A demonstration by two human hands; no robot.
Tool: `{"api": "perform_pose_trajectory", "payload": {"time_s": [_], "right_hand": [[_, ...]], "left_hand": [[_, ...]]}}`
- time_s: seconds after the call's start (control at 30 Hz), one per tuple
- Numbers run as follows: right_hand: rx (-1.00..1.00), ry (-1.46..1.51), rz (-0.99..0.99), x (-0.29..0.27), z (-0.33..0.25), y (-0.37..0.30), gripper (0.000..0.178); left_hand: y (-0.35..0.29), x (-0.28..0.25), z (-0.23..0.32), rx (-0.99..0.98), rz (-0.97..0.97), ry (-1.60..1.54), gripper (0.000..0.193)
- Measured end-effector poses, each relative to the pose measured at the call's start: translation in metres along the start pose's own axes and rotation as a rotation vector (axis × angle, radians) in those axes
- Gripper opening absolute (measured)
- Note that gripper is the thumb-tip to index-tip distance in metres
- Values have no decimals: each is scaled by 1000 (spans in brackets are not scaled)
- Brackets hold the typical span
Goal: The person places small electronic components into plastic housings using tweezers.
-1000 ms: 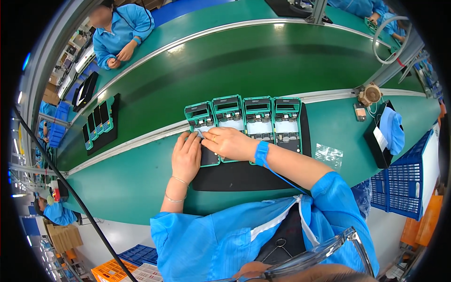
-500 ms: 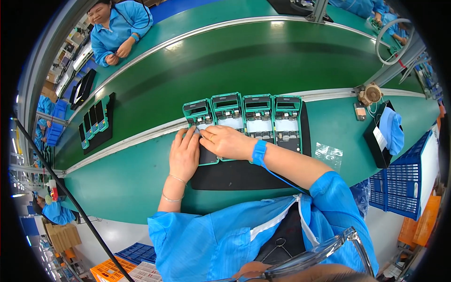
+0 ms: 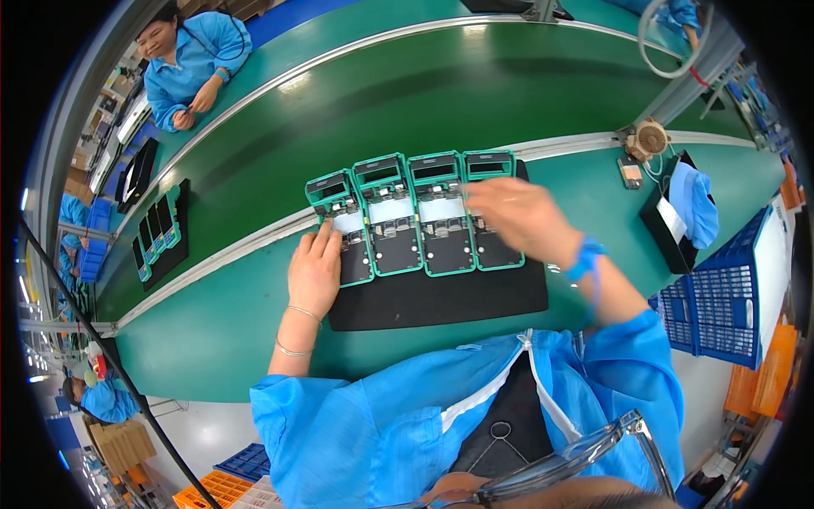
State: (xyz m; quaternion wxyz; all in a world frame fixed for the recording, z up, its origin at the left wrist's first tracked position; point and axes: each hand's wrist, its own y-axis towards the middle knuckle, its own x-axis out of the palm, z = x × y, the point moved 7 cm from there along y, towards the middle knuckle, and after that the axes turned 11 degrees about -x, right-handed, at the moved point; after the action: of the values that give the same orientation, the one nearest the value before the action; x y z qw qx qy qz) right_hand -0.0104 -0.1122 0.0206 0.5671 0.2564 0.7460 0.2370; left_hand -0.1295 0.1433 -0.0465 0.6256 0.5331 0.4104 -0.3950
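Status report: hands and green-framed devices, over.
Left hand at leftmost device. Right hand, blurred, at rightmost device, partly hiding it. Four devices on black mat.

Green-framed devices [image 3: 393, 252] line a black mat [image 3: 437, 303] by the worktop's [image 3: 195, 348] far edge, a black box [image 3: 664, 242] toward its right end.

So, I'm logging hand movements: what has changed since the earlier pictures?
The bare right hand has left the leftmost green-framed black rectangular device and swung right, blurred over the rightmost device; contact is unclear. The bare left hand stayed at the leftmost device, and the four devices kept their row on the black mat.
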Motion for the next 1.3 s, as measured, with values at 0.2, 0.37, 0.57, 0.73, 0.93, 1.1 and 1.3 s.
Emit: {"api": "perform_pose_trajectory", "payload": {"time_s": [0.2, 0.37, 0.57, 0.73, 0.93, 1.1, 1.3], "right_hand": [[637, -193, 67, -143, 4, -168, 16], [867, -160, 297, -160, -20, -245, 19], [740, -50, 423, -104, -27, -266, 18], [666, 100, 527, -79, 9, -287, 20], [628, 238, 633, -67, 48, -298, 21], [599, 278, 680, -65, 57, -296, 21], [586, 297, 680, -63, 68, -292, 22]], "left_hand": [[-12, -19, 87, 282, 42, -313, 47], [-42, 14, 167, 519, -239, -198, 62], [-19, 55, 149, 471, -67, -112, 62], [60, 99, 94, 392, 174, 48, 53], [154, 166, 10, 39, 263, 139, 44], [203, 179, -10, -254, 267, 258, 41], [203, 170, -32, -396, 369, 160, 40]]}}
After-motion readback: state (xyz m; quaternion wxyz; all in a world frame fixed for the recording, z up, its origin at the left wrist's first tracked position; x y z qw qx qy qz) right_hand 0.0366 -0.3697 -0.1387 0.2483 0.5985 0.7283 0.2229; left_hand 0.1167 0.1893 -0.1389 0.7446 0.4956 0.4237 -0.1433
